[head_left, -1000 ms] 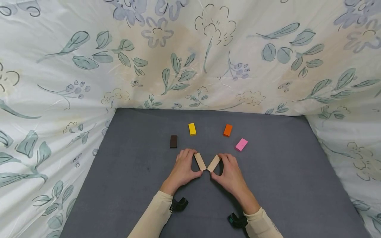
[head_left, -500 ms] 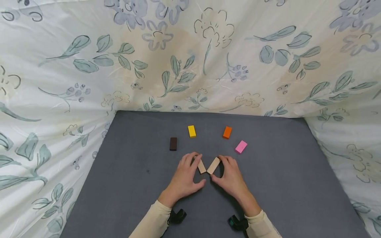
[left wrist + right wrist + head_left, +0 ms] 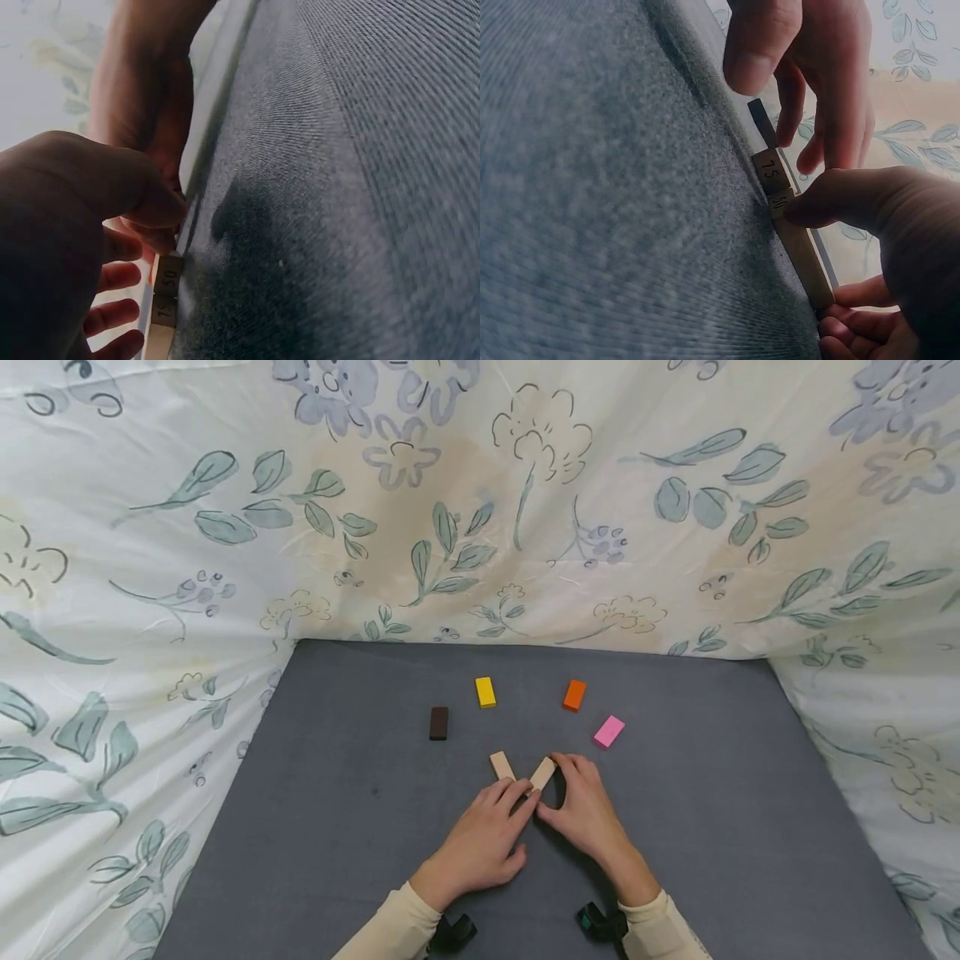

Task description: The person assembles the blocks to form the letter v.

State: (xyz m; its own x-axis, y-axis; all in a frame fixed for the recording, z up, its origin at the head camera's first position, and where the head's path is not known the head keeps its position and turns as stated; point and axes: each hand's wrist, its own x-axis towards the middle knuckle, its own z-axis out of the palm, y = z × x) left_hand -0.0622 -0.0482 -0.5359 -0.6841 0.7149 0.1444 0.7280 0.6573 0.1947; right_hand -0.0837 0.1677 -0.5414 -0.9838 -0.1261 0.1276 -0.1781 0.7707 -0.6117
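Note:
Two plain wooden blocks lie on the grey cloth in a V, their near ends together. My right hand point(image 3: 588, 814) holds the right wooden block point(image 3: 543, 772) by its ends between thumb and fingertips. Its end face point(image 3: 780, 202) is marked 50. The left wooden block point(image 3: 500, 764) has an end face point(image 3: 771, 172) marked 75. My left hand point(image 3: 486, 842) reaches to the point of the V with loosely extended fingers, its fingertips covering the blocks' near ends in the head view. The left thumb point(image 3: 751, 71) stands apart from the blocks.
Beyond the wooden blocks, a dark brown block point(image 3: 438, 723), a yellow block point(image 3: 485, 692), an orange block point(image 3: 574, 695) and a pink block point(image 3: 609, 732) lie in an arc. The grey cloth point(image 3: 337, 810) meets a floral curtain point(image 3: 420, 552) behind and at the sides.
My left hand has let go of the left wooden block and moved toward me and right, to the point of the V. My right hand keeps its hold on the right block.

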